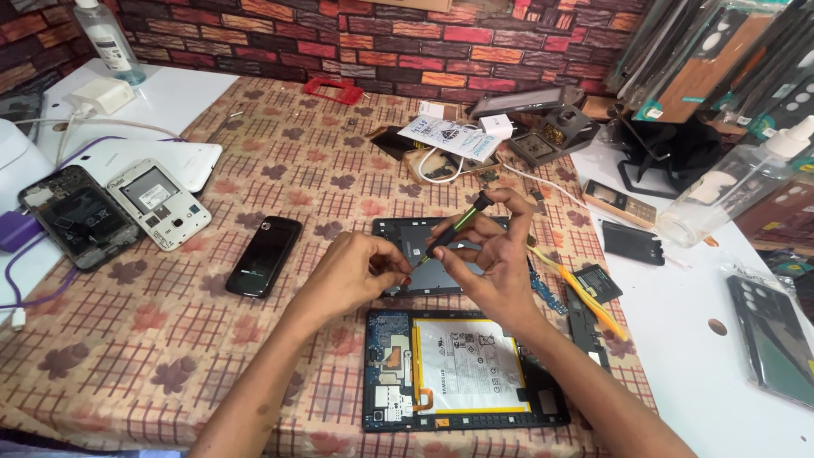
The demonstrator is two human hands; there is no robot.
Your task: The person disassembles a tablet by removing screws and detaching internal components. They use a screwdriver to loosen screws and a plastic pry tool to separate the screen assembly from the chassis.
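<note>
Above the opened tablet with its white, yellow-edged battery (465, 365), I see my right hand (494, 259) grasping a slim black-and-green screwdriver (454, 227), tip angled down-left. My left hand (352, 271) pinches at that tip, fingers closed. Behind both lies a dark tablet back panel (398, 233) on the patterned cloth-covered table (170, 339).

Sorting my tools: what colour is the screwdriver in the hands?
Black with a green stripe, the screwdriver; seen in the head view.
</note>
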